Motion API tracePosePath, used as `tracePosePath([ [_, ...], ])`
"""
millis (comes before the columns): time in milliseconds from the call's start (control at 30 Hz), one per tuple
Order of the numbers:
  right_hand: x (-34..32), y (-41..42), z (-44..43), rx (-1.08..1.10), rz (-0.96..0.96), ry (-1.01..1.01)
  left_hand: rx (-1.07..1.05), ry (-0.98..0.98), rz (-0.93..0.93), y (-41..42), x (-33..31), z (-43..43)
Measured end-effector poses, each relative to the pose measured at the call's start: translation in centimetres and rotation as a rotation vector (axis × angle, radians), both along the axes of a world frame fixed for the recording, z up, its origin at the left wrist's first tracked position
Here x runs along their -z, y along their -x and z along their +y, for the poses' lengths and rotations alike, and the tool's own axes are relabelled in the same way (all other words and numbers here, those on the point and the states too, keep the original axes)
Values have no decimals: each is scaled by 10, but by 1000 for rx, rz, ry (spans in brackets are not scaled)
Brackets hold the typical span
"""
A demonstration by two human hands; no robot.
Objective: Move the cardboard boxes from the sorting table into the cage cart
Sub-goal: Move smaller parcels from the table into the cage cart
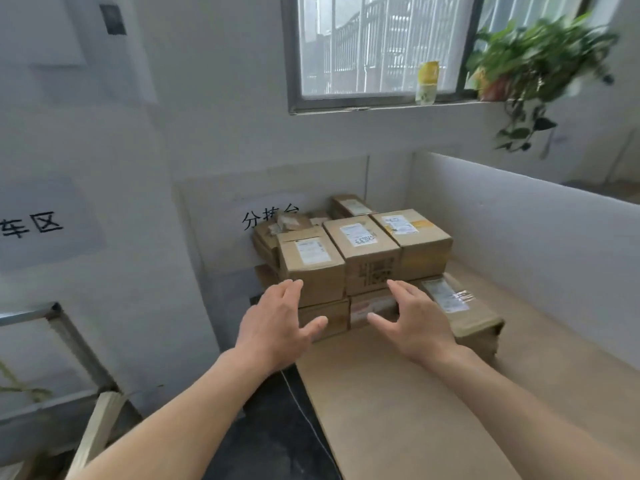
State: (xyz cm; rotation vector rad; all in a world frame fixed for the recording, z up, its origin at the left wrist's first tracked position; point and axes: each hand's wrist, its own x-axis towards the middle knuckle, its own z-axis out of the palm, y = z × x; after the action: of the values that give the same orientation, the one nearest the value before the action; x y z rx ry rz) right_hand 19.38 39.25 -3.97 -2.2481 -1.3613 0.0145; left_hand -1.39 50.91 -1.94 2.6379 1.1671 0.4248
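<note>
Three labelled boxes (pixel 362 249) sit topmost just beyond our left hand (pixel 277 327) and right hand (pixel 419 323), both spread, empty; white partition (pixel 526 233) to their right.

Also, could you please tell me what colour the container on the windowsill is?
The container is yellow on top, paler below, seen in the head view.

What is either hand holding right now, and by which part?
Nothing. The left hand and right hand are both open, fingers spread, in front of the stacked cardboard boxes on the sorting table, gripping none.
</note>
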Motion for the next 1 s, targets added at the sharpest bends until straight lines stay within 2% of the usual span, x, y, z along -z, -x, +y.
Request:
tracePosePath([
  [200, 6, -71, -33, 159, 23, 44, 134, 0, 13, -86, 10, -10],
  [467, 43, -143, -46, 347, 96, 104, 270, 106, 74, -184, 53, 3],
  [800, 91, -218, -11, 498, 170, 275, 355, 328, 100, -288, 125, 44],
  [1000, 119, -263, 15, 560, 224, 365, 369, 386, 190, -326, 167, 61],
])
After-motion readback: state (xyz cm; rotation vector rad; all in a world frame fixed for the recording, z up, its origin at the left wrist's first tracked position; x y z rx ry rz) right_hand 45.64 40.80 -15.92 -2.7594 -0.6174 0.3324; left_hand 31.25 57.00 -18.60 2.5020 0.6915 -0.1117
